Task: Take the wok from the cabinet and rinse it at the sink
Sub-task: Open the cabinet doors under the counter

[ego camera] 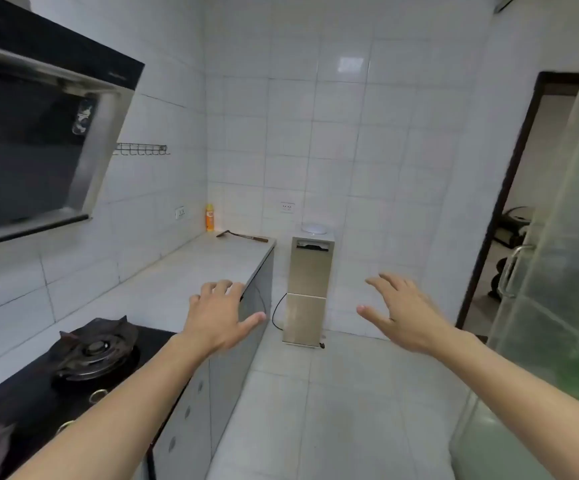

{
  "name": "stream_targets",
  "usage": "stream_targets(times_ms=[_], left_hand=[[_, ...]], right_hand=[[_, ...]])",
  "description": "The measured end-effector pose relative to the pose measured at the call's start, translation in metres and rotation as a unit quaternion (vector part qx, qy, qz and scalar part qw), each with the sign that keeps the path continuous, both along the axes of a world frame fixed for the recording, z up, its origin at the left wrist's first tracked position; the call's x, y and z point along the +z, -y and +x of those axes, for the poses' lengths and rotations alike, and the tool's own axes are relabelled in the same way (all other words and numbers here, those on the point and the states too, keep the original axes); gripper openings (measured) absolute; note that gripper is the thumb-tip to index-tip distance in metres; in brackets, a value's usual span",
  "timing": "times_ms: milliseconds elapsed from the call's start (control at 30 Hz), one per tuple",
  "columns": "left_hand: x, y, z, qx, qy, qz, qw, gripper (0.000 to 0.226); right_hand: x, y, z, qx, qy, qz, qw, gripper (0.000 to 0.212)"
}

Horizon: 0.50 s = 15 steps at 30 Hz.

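Observation:
Grey cabinet doors [232,375] run under the white counter [191,282] on my left, all closed. No wok and no sink are in view. My left hand [218,317] hovers above the counter's front edge with fingers spread, holding nothing. My right hand [399,313] is stretched out over the floor, fingers also spread and empty.
A black gas hob [83,358] sits in the counter near me, under a range hood [38,133]. A spatula [243,235] and an orange bottle [209,217] lie at the counter's far end. A beige water dispenser [309,289] stands by the back wall. A glass door [558,271] is at right.

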<state>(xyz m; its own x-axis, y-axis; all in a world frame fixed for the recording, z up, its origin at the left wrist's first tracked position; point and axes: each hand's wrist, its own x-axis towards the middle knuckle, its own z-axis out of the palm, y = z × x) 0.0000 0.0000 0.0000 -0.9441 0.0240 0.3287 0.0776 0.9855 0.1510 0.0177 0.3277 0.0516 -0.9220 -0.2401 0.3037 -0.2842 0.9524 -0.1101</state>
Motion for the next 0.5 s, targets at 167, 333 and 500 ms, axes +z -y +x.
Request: stream_targets(times_ms=[167,333,500], left_hand=[[-0.008,-0.031,-0.061,-0.019,0.002,-0.029,0.999,0.078],[-0.011,-0.075,-0.142,-0.035,0.014,-0.080,0.996,0.076],[-0.009,-0.116,-0.219,-0.064,0.026,-0.066,0.995,0.094]], right_hand=[[-0.023,-0.033,-0.049,-0.017,-0.008,0.035,0.999,0.064],[-0.044,-0.074,-0.129,-0.035,-0.003,0.049,0.998,0.065],[-0.043,-0.110,-0.213,-0.041,0.021,0.029,0.998,0.067]])
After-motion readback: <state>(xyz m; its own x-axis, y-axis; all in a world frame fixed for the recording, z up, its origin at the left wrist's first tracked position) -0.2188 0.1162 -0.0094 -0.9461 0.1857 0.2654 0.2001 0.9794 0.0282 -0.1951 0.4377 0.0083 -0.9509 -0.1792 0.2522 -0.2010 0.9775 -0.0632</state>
